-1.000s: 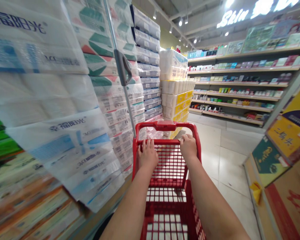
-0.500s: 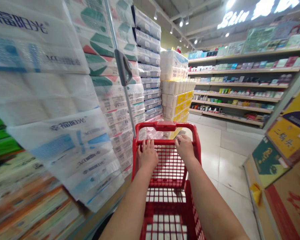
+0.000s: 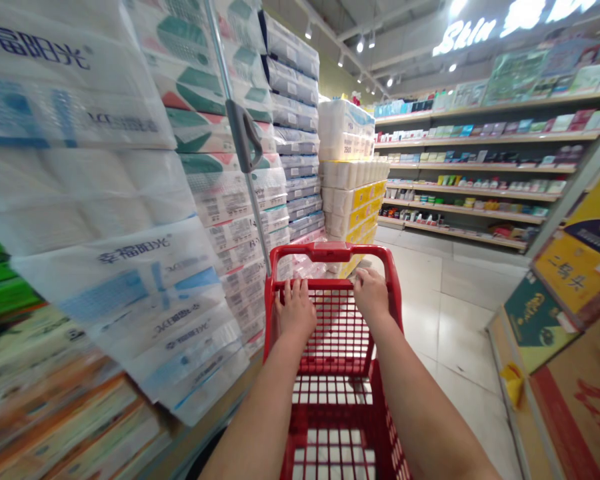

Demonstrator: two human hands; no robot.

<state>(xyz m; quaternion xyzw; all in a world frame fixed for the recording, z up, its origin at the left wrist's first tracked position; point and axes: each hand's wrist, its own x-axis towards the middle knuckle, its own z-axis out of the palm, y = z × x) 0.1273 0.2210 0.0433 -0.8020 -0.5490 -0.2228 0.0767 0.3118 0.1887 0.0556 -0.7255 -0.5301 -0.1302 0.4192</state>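
Both my forearms reach forward over a red wire shopping cart (image 3: 330, 320), whose red plastic handle grip (image 3: 330, 252) sits at its far end. My left hand (image 3: 296, 311) rests curled over the cart's top rail (image 3: 327, 284), fingers on the bar. My right hand (image 3: 371, 295) grips the same rail further right. Neither hand holds anything else. The mesh floor of the cart shows between my arms, with no goods visible in it.
Tall stacks of plastic-wrapped toilet paper (image 3: 105, 200) crowd the left side, close to the cart. A metal pole with a grey hook (image 3: 241, 137) stands beside them. Printed cardboard cartons (image 3: 570, 320) line the right, with stocked shelves (image 3: 470, 167) beyond a tiled aisle floor (image 3: 455, 320).
My right hand has shifted slightly left along the rail. The view has otherwise barely changed, and my left hand stays in place.
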